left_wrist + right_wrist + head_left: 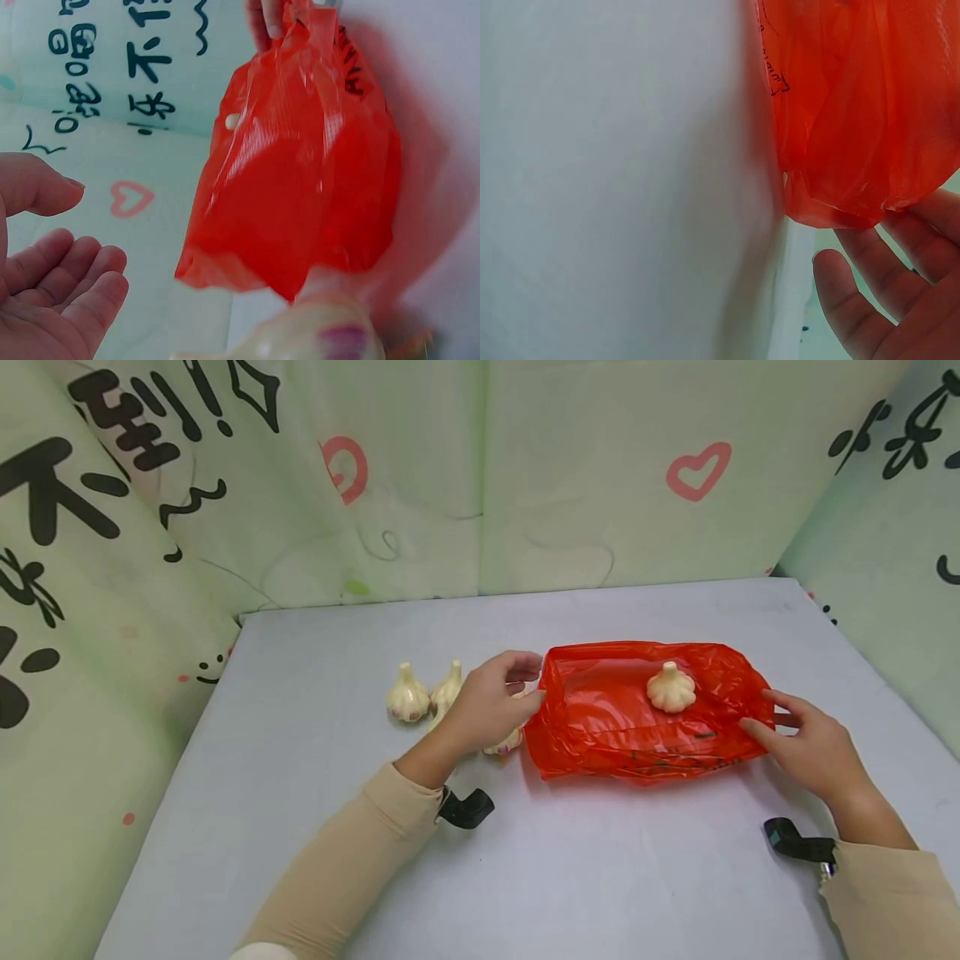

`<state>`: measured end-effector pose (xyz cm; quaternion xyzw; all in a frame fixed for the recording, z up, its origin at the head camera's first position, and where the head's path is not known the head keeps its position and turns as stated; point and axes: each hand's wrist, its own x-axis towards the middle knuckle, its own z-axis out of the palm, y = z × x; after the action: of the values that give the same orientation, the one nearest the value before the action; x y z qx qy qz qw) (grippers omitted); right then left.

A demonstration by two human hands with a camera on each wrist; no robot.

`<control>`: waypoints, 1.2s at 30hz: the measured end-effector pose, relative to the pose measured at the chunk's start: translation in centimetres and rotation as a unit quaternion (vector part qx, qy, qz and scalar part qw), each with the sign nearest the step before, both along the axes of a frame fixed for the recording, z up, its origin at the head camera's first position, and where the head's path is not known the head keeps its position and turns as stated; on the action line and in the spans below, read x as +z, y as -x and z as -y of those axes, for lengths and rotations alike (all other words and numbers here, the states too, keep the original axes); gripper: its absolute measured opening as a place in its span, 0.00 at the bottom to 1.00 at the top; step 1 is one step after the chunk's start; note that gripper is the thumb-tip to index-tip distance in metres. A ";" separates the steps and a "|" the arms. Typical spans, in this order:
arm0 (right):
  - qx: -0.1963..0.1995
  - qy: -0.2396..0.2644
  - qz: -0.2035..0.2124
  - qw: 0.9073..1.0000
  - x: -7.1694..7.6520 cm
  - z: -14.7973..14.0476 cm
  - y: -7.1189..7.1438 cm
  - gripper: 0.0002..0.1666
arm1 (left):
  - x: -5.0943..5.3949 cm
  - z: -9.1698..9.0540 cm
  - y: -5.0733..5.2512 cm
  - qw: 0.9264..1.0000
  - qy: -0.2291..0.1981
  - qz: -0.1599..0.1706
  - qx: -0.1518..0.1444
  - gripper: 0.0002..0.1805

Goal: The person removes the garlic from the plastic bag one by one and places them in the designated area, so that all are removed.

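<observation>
A red plastic bag [600, 693] lies on the table, with one pale garlic bulb [671, 687] resting on top of it. My left hand [491, 697] is beside the bag's left end; in the left wrist view its fingers [97, 292] are loosely bent with nothing between them and the thumb. Below and left of it are more garlic bulbs [408, 693], one [506, 742] partly covered by the hand. At the bag's right end, my right hand [813, 747] touches the red plastic with its fingers [885, 270], and the thumb stands apart in the right wrist view.
The white table [615, 877] reaches back to a pale green printed cloth [585, 485] hung behind and at both sides. Black camera mounts [467, 810] sit at both wrists, near the tabletop.
</observation>
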<state>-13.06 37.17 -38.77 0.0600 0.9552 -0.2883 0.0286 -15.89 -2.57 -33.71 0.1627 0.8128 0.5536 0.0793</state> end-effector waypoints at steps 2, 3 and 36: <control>-0.001 0.000 -0.002 1.000 0.0 0.0 0.0 0.44 | 0.2 -1.1 0.2 1.000 0.011 -0.001 -0.012 0.24; -0.001 0.002 -0.003 1.000 0.0 0.0 0.0 0.44 | 0.3 -1.7 0.4 1.000 0.017 -0.003 -0.018 0.24; 0.006 0.008 -0.029 1.000 0.2 -0.3 -1.0 0.40 | -1.6 -15.9 4.2 0.978 0.172 0.080 -0.089 0.32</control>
<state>-12.08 37.49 -38.61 0.0459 0.9537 -0.2973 0.0027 -20.10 13.37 -35.34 0.1734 0.8691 0.4077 0.2199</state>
